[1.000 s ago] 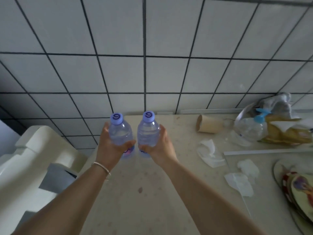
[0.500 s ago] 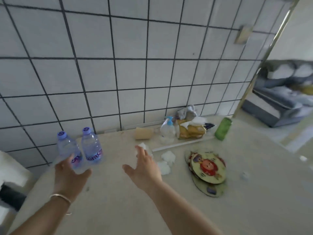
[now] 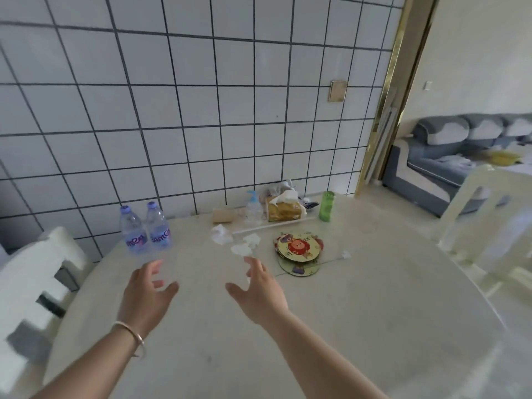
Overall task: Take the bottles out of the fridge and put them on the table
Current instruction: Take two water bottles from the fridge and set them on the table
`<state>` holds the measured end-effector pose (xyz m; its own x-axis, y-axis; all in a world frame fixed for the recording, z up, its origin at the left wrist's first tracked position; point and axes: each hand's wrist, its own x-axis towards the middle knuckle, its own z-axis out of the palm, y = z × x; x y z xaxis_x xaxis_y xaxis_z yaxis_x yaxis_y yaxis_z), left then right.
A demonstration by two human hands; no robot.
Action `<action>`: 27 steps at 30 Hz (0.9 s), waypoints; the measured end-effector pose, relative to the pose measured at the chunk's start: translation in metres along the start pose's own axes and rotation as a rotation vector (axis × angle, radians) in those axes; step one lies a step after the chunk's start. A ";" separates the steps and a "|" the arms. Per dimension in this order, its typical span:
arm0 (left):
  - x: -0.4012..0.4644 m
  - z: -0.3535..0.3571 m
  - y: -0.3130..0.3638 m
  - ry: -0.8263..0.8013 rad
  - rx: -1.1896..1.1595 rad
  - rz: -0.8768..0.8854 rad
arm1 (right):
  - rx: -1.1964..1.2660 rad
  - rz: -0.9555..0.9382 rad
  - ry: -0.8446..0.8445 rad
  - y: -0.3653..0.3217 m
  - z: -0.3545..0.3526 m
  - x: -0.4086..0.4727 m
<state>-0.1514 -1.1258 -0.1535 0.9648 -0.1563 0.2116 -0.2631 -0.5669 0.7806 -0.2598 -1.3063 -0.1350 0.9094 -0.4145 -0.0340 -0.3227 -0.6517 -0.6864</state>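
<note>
2 clear plastic water bottles with purple caps, the left bottle [image 3: 133, 231] touching the right bottle [image 3: 159, 227], stand upright near the tiled wall on the round, pale stone-look table [image 3: 359, 326]. The left hand [image 3: 146, 295] and right hand [image 3: 259, 289] hover empty, fingers spread.
</note>
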 end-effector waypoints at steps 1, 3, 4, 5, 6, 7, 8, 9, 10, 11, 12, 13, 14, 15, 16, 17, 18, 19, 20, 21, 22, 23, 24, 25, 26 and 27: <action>-0.017 -0.006 0.004 -0.004 0.004 -0.005 | 0.003 0.001 -0.003 -0.001 -0.002 -0.016; -0.049 -0.017 0.012 -0.003 -0.008 -0.006 | 0.004 -0.006 -0.004 -0.003 -0.004 -0.048; -0.064 -0.023 0.016 0.003 -0.023 0.001 | 0.004 -0.011 0.001 -0.005 -0.004 -0.063; -0.079 -0.029 0.019 0.010 -0.037 0.019 | 0.007 -0.014 0.012 -0.007 -0.004 -0.079; -0.093 -0.035 0.022 0.012 -0.044 0.046 | 0.016 -0.018 0.026 -0.009 -0.004 -0.096; -0.108 -0.041 0.023 0.005 -0.043 0.073 | 0.028 -0.019 0.040 -0.011 -0.004 -0.114; -0.124 -0.047 0.023 -0.007 -0.037 0.096 | 0.037 -0.019 0.053 -0.012 -0.003 -0.134; -0.141 -0.052 0.023 -0.020 -0.035 0.112 | 0.041 -0.017 0.063 -0.013 -0.002 -0.154; -0.158 -0.058 0.023 -0.032 -0.039 0.121 | 0.043 -0.013 0.073 -0.012 0.000 -0.175; -0.175 -0.064 0.022 -0.041 -0.047 0.127 | 0.043 -0.005 0.083 -0.012 0.002 -0.196; -0.191 -0.070 0.021 -0.051 -0.058 0.135 | 0.042 0.008 0.096 -0.011 0.004 -0.216; -0.207 -0.076 0.020 -0.059 -0.069 0.148 | 0.041 0.023 0.110 -0.011 0.007 -0.235; -0.222 -0.083 0.020 -0.071 -0.074 0.159 | 0.045 0.039 0.124 -0.011 0.011 -0.254; -0.236 -0.091 0.018 -0.088 -0.071 0.172 | 0.054 0.053 0.140 -0.012 0.015 -0.273; -0.251 -0.100 0.017 -0.105 -0.063 0.179 | 0.061 0.063 0.155 -0.014 0.020 -0.292; -0.265 -0.109 0.015 -0.113 -0.059 0.176 | 0.059 0.062 0.162 -0.016 0.024 -0.309; -0.281 -0.119 0.012 -0.114 -0.061 0.166 | 0.052 0.053 0.164 -0.020 0.029 -0.326; -0.296 -0.128 0.010 -0.114 -0.071 0.154 | 0.046 0.037 0.166 -0.025 0.033 -0.342; -0.311 -0.136 0.008 -0.114 -0.083 0.143 | 0.042 0.014 0.166 -0.030 0.035 -0.356; -0.325 -0.145 0.007 -0.111 -0.095 0.133 | 0.039 -0.017 0.168 -0.037 0.037 -0.368; -0.339 -0.154 0.006 -0.106 -0.104 0.123 | 0.039 -0.053 0.168 -0.044 0.038 -0.379; -0.352 -0.163 0.007 -0.100 -0.104 0.117 | 0.044 -0.091 0.162 -0.051 0.039 -0.389; -0.366 -0.172 0.006 -0.091 -0.098 0.118 | 0.053 -0.128 0.151 -0.057 0.041 -0.400; -0.380 -0.181 0.006 -0.075 -0.094 0.122 | 0.062 -0.164 0.140 -0.063 0.044 -0.411; -0.395 -0.190 0.005 -0.054 -0.098 0.124 | 0.065 -0.198 0.128 -0.068 0.048 -0.423; -0.410 -0.199 0.004 -0.031 -0.109 0.124 | 0.066 -0.229 0.113 -0.072 0.051 -0.434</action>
<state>-0.5472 -0.9032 -0.1202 0.9238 -0.2456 0.2935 -0.3770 -0.4510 0.8090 -0.6173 -1.0469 -0.1077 0.9206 -0.3312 0.2067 -0.0903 -0.6957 -0.7126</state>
